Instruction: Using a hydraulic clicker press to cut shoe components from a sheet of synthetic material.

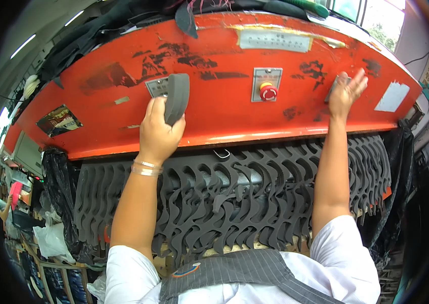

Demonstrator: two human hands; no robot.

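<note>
My left hand (159, 130) is closed round a dark grey curved foam piece (177, 96) that stands upright from it, possibly several layers together. Behind that hand, a metal control plate (154, 87) on the red machine panel (214, 114) is partly covered; contact with its button is hidden. My right hand (345, 95) is raised at another plate (332, 88) on the right, its fingers stretched out and nothing in them. Below both arms lies a dark grey foam sheet (194, 162) with rows of curved cut-outs and loose wavy strips.
Between my hands a red emergency stop button (268, 91) sits on its plate. Dark scraps (186, 23) and a green-handled tool (311, 7) lie on top of the machine. Black plastic bags (60, 177) hang beside the sheet. Another person's hand (6, 209) shows far left, near a pink object (16, 194).
</note>
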